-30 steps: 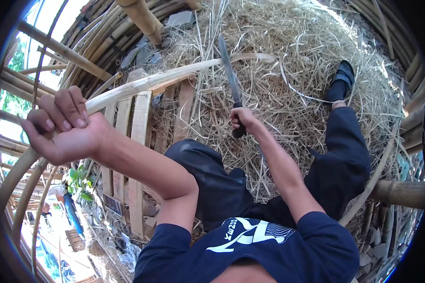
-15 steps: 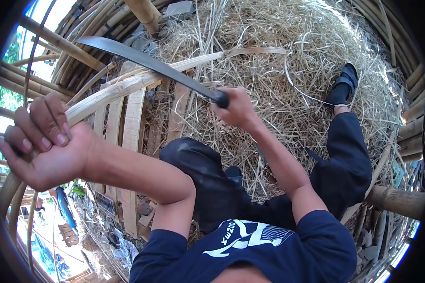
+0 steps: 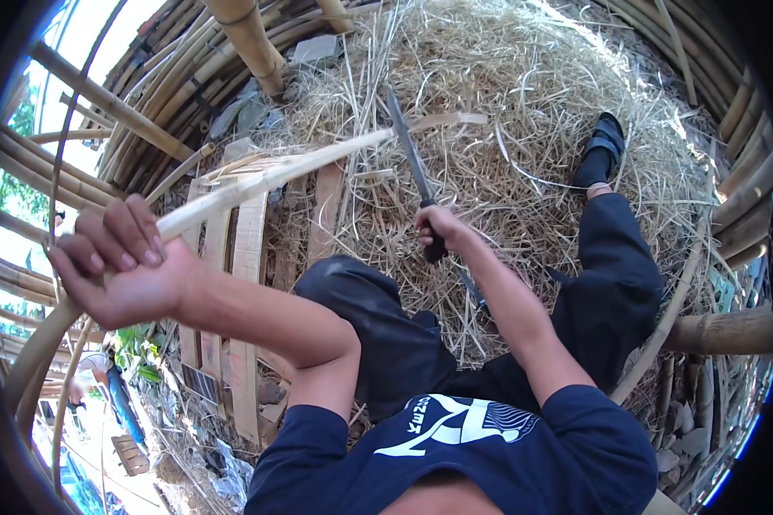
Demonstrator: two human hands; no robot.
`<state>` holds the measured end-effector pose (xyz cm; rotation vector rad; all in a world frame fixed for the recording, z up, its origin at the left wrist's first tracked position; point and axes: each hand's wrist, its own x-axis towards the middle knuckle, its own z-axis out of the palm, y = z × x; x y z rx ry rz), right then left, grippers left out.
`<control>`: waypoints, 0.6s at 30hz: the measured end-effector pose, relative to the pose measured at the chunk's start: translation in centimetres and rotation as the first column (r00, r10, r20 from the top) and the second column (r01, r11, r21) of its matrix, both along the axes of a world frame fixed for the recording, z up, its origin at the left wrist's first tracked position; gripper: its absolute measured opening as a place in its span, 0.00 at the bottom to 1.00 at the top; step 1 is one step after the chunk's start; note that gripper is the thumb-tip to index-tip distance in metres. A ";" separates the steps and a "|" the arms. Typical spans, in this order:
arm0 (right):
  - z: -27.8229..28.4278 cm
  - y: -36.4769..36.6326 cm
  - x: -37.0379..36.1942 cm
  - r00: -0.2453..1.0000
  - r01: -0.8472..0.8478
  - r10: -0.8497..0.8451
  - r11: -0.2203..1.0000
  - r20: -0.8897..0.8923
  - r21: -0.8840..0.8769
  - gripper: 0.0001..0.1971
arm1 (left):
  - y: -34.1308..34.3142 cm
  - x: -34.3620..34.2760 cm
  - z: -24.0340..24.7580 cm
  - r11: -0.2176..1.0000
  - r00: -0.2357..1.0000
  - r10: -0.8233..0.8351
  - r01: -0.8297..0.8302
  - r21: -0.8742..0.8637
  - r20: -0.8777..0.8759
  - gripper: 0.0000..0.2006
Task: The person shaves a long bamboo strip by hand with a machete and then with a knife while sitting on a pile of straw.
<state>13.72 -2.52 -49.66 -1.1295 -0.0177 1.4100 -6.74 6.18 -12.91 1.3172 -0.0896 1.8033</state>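
Head view: left hand (image 3: 124, 270) is clenched tight round the near end of a long pale bamboo strip (image 3: 275, 176), held up at the left so the strip runs far and right, w/ its far end over the straw. Right hand (image 3: 438, 227) is wrapped firm round the dark handle of a knife (image 3: 408, 154), blade pointing far & laid across the strip near its far end, edge meeting the strip there. Holding the strip taut by one end prob. keeps it steady under the blade; knife arm is stretched out in front, clear of the body.

Around: big straw pile (image 3: 524, 112) fills the far side, w/ shavings all over. Flat slats (image 3: 249, 257) lie under the strip, btw. hand and knee. Thick bamboo poles (image 3: 245, 39) stand at far left, more curve round both sides. Person's legs in dark trousers sit right below the work; sandalled foot (image 3: 601, 150) rests in straw at far right, near the blade's line. Another person, small, at lower left outside the frame.
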 end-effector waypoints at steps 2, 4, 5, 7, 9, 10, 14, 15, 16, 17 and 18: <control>1.6 -1.5 -2.3 0.975 0.012 0.022 0.989 0.223 -0.148 0.05 | -0.8 -2.3 0.3 0.999 0.999 0.034 -0.033 0.030 -0.026 0.20; 3.6 -3.3 -3.6 0.915 0.021 0.075 0.972 0.397 -0.232 0.05 | -1.4 -4.9 0.5 0.999 1.000 0.003 -0.004 0.039 0.004 0.19; 3.9 -4.2 -4.1 0.824 0.048 0.141 0.948 0.548 -0.316 0.05 | -1.8 -6.0 0.6 0.999 1.000 0.009 -0.010 0.037 0.023 0.19; 0.7 -6.0 -4.5 0.730 0.081 0.194 0.927 0.655 -0.365 0.07 | -2.3 -8.2 0.8 0.998 1.000 -0.028 0.029 0.064 -0.004 0.19; 1.9 -7.3 -5.6 0.551 0.104 0.306 0.898 0.777 -0.427 0.13 | -2.4 -10.4 1.1 0.996 0.999 -0.037 0.038 0.085 -0.014 0.19; 3.3 -7.8 -6.0 0.549 0.092 0.313 0.899 0.775 -0.429 0.13 | -2.6 -11.3 1.2 0.993 0.998 -0.054 0.056 0.105 -0.020 0.19; 4.5 -9.1 -6.1 0.462 0.094 0.345 0.897 0.817 -0.432 0.14 | -3.5 -13.2 2.6 0.985 0.996 -0.069 0.076 0.152 -0.054 0.18; 4.7 -9.3 -6.2 0.423 0.094 0.332 0.909 0.843 -0.405 0.14 | -3.7 -13.5 2.9 0.983 0.996 -0.070 0.079 0.165 -0.059 0.16; 5.2 -9.4 -6.4 0.380 0.087 0.318 0.922 0.868 -0.376 0.14 | -4.0 -14.2 3.5 0.984 0.996 -0.063 0.072 0.164 -0.060 0.16; 9.0 -9.5 -6.9 0.459 0.040 0.349 0.911 0.817 -0.411 0.15 | -4.3 -14.8 4.1 0.974 0.983 -0.141 0.159 0.163 -0.113 0.16; 9.3 -9.2 -7.2 0.461 0.033 0.353 0.910 0.814 -0.413 0.15 | -4.4 -15.4 4.7 0.957 0.961 -0.219 0.245 0.157 -0.167 0.16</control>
